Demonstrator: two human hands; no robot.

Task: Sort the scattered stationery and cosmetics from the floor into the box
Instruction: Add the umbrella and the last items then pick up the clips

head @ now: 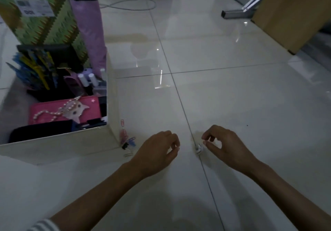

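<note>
The only writing is a white label [34,8] on the green zigzag carton [44,25] at far left; it carries a barcode block and large dark characters, upside down and too blurred to read. A red clip drawing marks the right wall of the box [112,105]. The scene is dim and the left side smeared, so much inside the box is hard to make out: blue and yellow pens [34,69] stand in a dark holder, white-capped tubes [87,80] sit by the far right corner, and a pink case [86,109] lies nearer with a bead string [44,113] across it. Dark items at the near wall cannot be identified, and the box's left side is cut off by the edge. A purple wrap [89,33] leans behind it. On the floor [232,96], touching the box's near right corner, lies a small heap of clips [128,141], pink, blue and black, with a pale one just nearer. Right of them, on the tile seam, sits a tiny white object [198,149], its shape unclear. The right hand [225,144] hovers just beside it, grip spread, thumb and forefinger parted. The left hand [157,152] has its grip curled inward between the clips and the object; whether it pinches anything I cannot tell.
</note>
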